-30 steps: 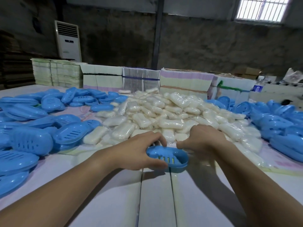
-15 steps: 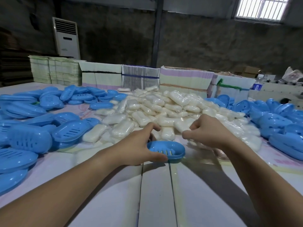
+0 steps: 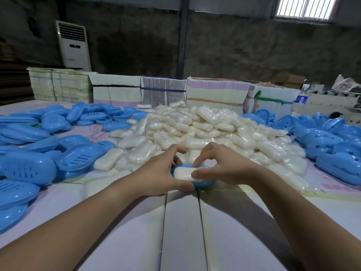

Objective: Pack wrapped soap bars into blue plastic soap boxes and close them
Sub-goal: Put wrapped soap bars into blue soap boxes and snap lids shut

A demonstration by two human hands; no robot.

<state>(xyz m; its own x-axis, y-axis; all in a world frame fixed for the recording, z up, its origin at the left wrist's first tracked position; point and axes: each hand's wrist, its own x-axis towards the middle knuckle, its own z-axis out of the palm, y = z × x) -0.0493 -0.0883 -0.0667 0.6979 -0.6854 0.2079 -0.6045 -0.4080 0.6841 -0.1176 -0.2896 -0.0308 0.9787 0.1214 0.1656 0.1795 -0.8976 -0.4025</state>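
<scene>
Head view: the left hand (image 3: 162, 173) curls round the near left end of an open blue box (image 3: 204, 182) on the table (image 3: 181, 231), thumb along its front rim. A wrapped soap (image 3: 183, 173) lies in the box. The right hand (image 3: 220, 165) pinches the soap's right end, forefinger on top and thumb at the near side. Just beyond both hands rises the soap heap (image 3: 205, 130). Left of the left hand lie loose blue lids and boxes (image 3: 78, 157); more blue boxes (image 3: 328, 141) lie well right of the right hand. Paper stacks (image 3: 164, 92) line the table's far edge.
</scene>
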